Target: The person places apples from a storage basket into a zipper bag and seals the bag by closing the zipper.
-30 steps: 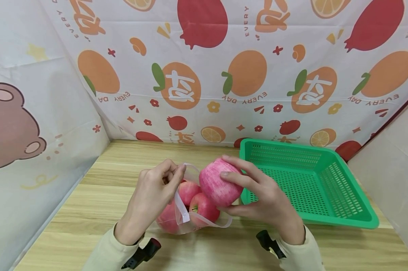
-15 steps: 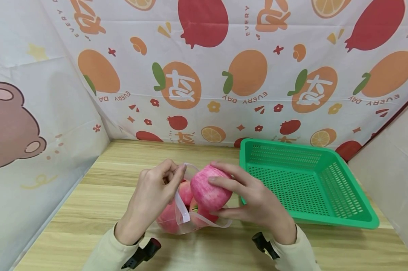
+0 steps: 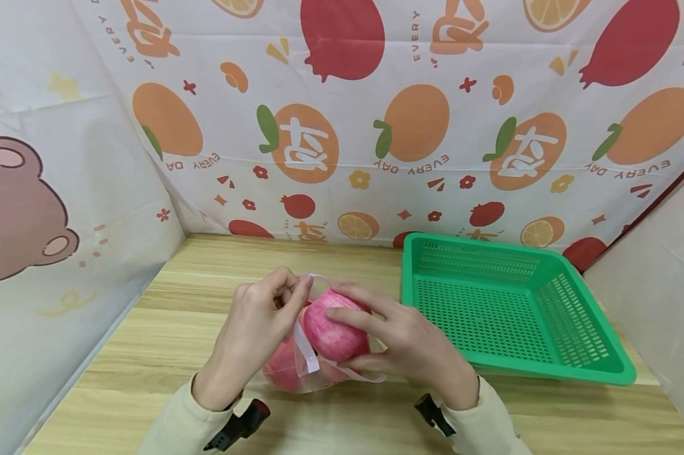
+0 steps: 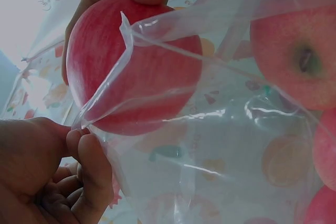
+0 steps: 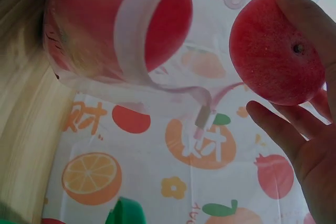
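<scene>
My left hand (image 3: 262, 322) pinches the rim of a clear plastic bag (image 4: 231, 129) between thumb and fingers, holding its mouth up. Several pink-red apples lie in the bag, one of them (image 4: 294, 45) with its stem showing in the left wrist view. My right hand (image 3: 404, 335) grips another apple (image 3: 333, 325), fingers over its top and thumb below. That apple is over the bag's mouth and hides most of the apples beneath it in the head view. A whitish strip (image 3: 304, 351) runs along the bag's edge.
A green perforated plastic basket (image 3: 518, 370) stands on the wooden table (image 3: 171, 335) to the right. Behind the table hangs a fruit-print cloth (image 3: 353, 139), and a bear-print cloth (image 3: 108, 208) covers the left side.
My right hand has moved left and slightly down with the apple, from beside the basket to over the bag's mouth. The left hand keeps its place on the bag's rim.
</scene>
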{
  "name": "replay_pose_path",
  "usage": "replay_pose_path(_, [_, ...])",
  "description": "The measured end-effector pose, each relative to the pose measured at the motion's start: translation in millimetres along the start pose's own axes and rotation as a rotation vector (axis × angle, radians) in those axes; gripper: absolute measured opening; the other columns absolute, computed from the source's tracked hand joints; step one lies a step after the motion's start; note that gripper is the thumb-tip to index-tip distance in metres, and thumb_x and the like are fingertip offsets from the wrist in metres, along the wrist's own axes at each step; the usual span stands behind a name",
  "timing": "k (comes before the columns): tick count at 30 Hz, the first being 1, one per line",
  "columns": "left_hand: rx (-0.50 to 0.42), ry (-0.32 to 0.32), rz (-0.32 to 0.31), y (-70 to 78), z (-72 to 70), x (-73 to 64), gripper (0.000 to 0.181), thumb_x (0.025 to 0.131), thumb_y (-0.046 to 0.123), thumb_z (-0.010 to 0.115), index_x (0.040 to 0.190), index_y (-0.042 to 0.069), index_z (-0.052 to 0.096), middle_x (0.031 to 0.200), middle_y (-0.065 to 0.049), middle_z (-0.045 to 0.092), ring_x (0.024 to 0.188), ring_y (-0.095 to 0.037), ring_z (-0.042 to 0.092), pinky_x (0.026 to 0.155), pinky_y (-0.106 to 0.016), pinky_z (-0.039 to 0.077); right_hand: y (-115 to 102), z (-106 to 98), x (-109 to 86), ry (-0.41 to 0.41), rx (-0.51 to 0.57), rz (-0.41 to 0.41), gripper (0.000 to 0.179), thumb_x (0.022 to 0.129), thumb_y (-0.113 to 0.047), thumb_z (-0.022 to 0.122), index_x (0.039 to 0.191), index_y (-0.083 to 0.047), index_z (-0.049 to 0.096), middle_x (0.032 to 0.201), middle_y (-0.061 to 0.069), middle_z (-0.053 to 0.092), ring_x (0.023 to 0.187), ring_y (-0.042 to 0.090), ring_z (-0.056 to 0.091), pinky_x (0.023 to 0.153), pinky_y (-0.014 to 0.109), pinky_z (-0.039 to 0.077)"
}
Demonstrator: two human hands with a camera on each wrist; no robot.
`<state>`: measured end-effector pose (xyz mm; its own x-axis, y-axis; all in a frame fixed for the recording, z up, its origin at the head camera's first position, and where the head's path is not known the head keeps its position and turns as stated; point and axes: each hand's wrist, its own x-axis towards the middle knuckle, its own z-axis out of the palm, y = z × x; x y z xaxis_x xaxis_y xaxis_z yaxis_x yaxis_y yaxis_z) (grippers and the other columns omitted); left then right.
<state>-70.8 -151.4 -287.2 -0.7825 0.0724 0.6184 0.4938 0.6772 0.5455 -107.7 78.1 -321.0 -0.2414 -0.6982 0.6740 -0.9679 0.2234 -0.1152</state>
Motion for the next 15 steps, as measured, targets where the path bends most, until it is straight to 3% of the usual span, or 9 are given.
replay_pose_path(15, [-0.011, 0.003, -0.006, 1.7, -2.1, 0.0, 0.022, 0.094, 0.008, 0.073, 0.075, 0.015, 0.064, 0.056, 0.014, 0.047, 0.048, 0.002, 0.037, 0.043, -0.017, 0.031, 6.0, 9.4, -2.3, -0.036, -0.071, 0.005, 0.079, 0.073, -0.033, 0.093, 0.141, -0.015, 0.057, 0.147, 0.011, 0.055, 0.132, 0.023, 0.059, 0.096, 0.031, 0.056])
